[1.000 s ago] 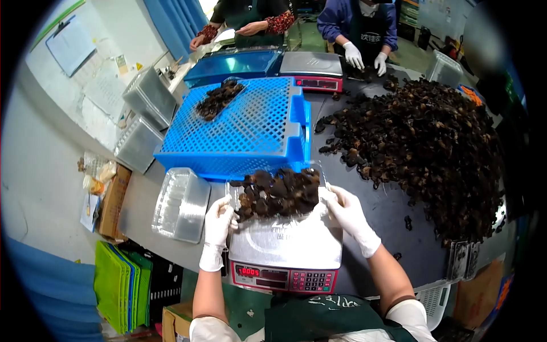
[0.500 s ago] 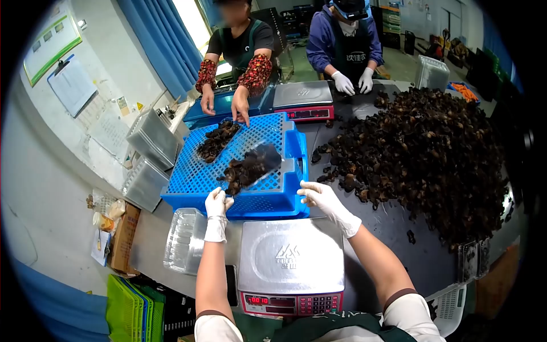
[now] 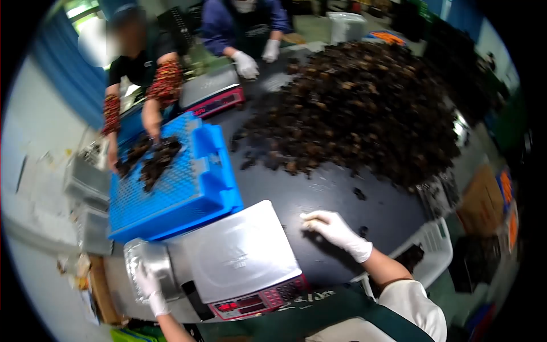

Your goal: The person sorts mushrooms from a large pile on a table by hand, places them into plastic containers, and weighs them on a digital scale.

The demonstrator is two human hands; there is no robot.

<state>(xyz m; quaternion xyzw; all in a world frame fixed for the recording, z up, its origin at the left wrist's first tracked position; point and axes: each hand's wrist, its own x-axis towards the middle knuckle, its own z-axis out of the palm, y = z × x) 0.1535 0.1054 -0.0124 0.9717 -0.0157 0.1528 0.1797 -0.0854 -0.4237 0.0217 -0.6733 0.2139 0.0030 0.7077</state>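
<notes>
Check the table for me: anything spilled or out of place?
Small dark pieces lie on the table apart from the big pile, near the right hand, and look like strays. Nothing else stands out, though blur hides detail.

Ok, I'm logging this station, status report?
Left hand at clear plastic trays, grip unclear. Right hand open over dark tabletop. Wood-ear portions on blue crate, co-worker's hands there.

Scale plate (image 3: 242, 253): glossy metal | crate (image 3: 171, 214): plastic | curtain (image 3: 68, 68): cloth
</notes>
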